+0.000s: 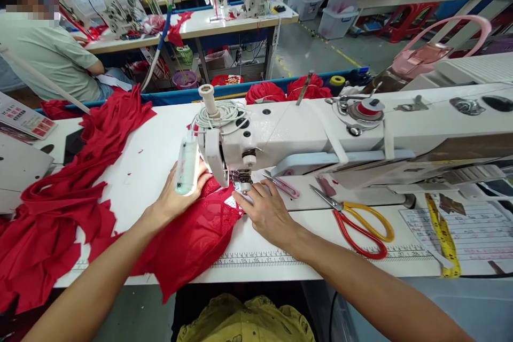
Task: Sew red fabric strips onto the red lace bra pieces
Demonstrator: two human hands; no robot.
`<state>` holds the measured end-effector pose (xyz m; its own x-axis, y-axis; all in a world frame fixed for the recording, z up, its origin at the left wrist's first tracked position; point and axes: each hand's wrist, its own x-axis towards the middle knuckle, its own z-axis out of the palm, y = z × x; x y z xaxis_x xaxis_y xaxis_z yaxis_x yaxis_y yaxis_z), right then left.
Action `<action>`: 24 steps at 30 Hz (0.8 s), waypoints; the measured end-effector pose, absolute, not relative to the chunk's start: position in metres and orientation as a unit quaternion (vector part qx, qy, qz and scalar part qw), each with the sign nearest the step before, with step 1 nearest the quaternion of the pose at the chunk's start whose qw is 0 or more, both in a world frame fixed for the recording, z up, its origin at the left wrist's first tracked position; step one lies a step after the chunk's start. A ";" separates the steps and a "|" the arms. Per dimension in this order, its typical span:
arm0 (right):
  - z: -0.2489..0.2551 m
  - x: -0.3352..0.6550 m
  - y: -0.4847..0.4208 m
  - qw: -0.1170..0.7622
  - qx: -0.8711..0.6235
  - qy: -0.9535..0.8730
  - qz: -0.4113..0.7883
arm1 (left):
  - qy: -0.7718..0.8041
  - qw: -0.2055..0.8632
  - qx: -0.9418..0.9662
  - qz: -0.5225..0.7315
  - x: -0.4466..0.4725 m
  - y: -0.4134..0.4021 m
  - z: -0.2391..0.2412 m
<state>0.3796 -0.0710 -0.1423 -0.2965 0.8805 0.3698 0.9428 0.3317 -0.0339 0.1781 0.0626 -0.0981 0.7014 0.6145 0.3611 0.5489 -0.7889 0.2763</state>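
Observation:
A red lace garment piece (200,230) lies under the needle area of a white sewing machine (288,128), its lower end hanging over the table's front edge. My left hand (180,197) holds the garment left of the presser foot (244,186); a lamp (187,165) hides part of its fingers. Close on the foot's right, my right hand (268,214) has bent fingers and thumb at the garment's edge. A small white patterned patch (231,202) shows on the red cloth between the hands.
Red fabric strips (80,165) heap at the left. Orange-and-yellow-handled scissors (352,219), pink-handled snips (284,186) and a yellow tape measure (443,238) lie to the right. Red fabric rolls (266,92) sit behind the machine. A co-worker (52,59) sits at far left.

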 end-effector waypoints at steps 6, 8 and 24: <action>-0.141 0.379 -0.071 0.169 -0.568 -0.800 -0.098 | 0.239 -0.078 0.949 0.191 0.192 0.003 -0.111; -0.141 0.379 -0.071 0.168 -0.569 -0.799 -0.097 | 0.273 -0.061 0.942 0.185 0.194 -0.006 -0.123; -0.142 0.378 -0.072 0.175 -0.579 -0.792 -0.077 | 0.191 -0.090 0.945 0.250 0.191 0.007 -0.134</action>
